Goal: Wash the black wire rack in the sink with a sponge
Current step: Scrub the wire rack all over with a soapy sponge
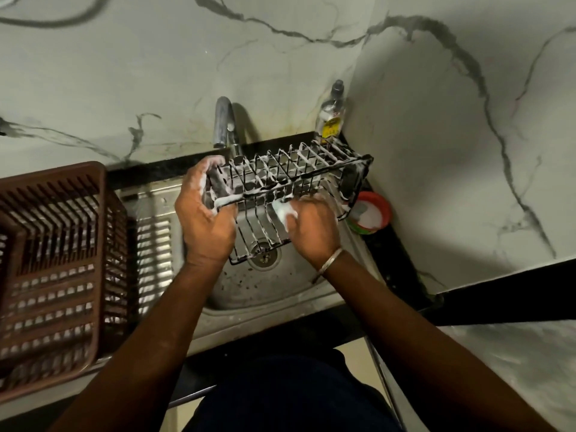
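**soapy rack held over the sink, one hand gripping, one scrubbing**

the black wire rack point(290, 181) is up off the sink point(280, 294), held in the air above the drain point(265, 254) and coated in white suds. its long axis runs from the left hand point(205, 219) away and to the right, so the far end points at the back corner where a bottle point(332, 120) stands. the rack is tipped, with its open top turned to the wall and its wire floor sloping down toward the person.

the left hand grips the rack's near-left end. its fingers point(204, 168) are curled over the top of the end frame, the thumb hooks the lower bar, and foam covers the knuckles.

the right hand point(311, 232) is bunched tight round a sponge point(282, 213) (mostly a white lump of foam from here), pinched between fingertips and thumb. the sponge is pressed against the wires of the sloping side, just right of the left thumb. a thin bracelet point(330, 260) sits on that wrist.

beyond the left fingers rises the tap point(223, 120), its spout close to the rack's left end. just past the right fingers, under the rack's far end, sits a red-rimmed tub point(372, 213) with something white in it. well out to the left of the left hand is a brown plastic basket point(53, 275).
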